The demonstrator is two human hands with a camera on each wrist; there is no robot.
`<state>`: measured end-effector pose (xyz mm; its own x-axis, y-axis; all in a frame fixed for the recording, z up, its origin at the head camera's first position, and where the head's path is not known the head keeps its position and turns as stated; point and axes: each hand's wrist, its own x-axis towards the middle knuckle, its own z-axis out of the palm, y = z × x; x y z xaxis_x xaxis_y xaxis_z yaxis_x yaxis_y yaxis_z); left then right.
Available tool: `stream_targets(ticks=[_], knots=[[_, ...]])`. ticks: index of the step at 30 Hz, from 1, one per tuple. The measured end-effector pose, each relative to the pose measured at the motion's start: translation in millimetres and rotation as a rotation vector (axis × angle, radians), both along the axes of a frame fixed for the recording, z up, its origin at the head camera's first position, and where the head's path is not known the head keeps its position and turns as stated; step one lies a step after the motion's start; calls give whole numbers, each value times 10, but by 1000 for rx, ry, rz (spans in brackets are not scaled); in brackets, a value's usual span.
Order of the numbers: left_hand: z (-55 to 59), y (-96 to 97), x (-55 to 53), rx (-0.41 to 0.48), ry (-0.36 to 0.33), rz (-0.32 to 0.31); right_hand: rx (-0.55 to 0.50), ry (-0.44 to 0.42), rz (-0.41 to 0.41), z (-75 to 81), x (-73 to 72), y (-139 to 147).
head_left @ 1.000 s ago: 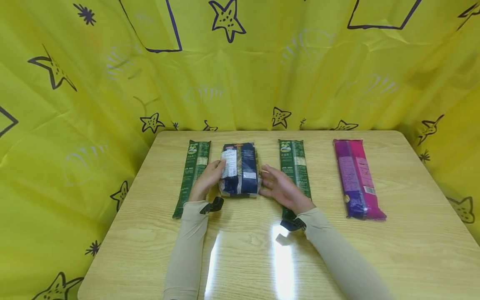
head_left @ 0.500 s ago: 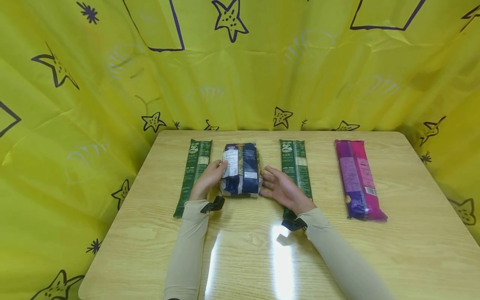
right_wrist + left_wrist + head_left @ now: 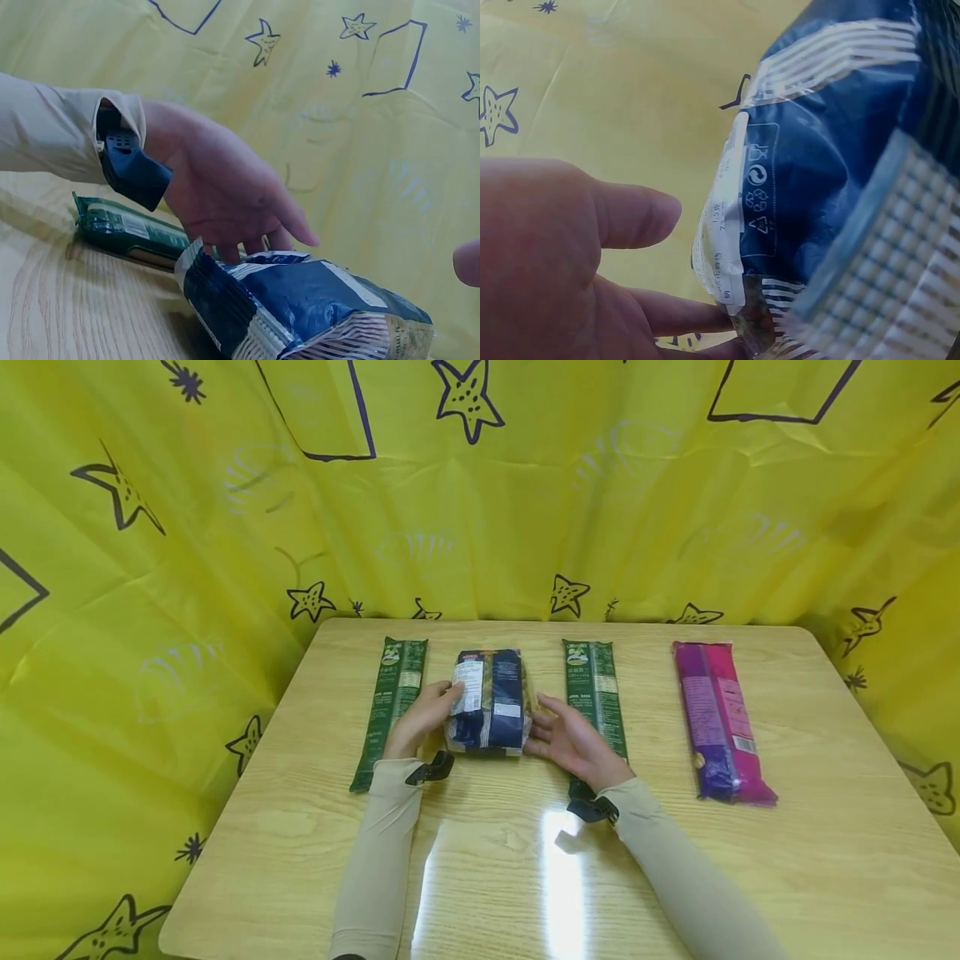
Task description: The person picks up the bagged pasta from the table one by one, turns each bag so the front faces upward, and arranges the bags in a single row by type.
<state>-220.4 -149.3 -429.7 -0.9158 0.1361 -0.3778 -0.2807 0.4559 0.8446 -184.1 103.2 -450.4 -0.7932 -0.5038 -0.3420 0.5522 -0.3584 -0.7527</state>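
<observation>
A dark blue food bag [image 3: 487, 702] with a white label and a clear strip lies between my hands at the table's back half. My left hand [image 3: 422, 717] is at its left side, thumb overlapping the label in the head view. The left wrist view shows that hand's thumb [image 3: 641, 216] straight beside the bag [image 3: 832, 172], with fingertips against its lower side. My right hand [image 3: 573, 742] is at the bag's right side, fingers extended loosely. In the right wrist view that hand [image 3: 232, 180] has its fingertips partly hidden behind the bag [image 3: 307, 300].
Long green packets lie on either side, one left packet [image 3: 392, 706] and one right packet [image 3: 594, 693] partly under my right hand. A pink and purple packet [image 3: 720, 718] lies farther right. A yellow patterned curtain [image 3: 480, 527] surrounds the wooden table [image 3: 480, 877].
The blue bag has shifted slightly to the right, my hands staying at its two sides. The whole head view has also drifted a little; the other packets stay put.
</observation>
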Motion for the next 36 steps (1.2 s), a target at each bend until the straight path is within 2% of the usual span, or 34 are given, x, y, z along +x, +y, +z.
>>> stream_targets(ticks=[9,19,26,33,36], knots=[[22,25,34,11,-16,-21,-25,-40,-28,5,-11,-2],[33,56,53,17,-15,-35,-45,-69,-21,-13,-21,6],[39,110,74,19,0,-52,-59,-92,-81,-19,-35,-8],[64,150,83,20,-5,-61,-44,-86,-106,-10,-38,-16],[59,156,79,26,-2,-74,-73,-99,-127,-2,-38,-18]])
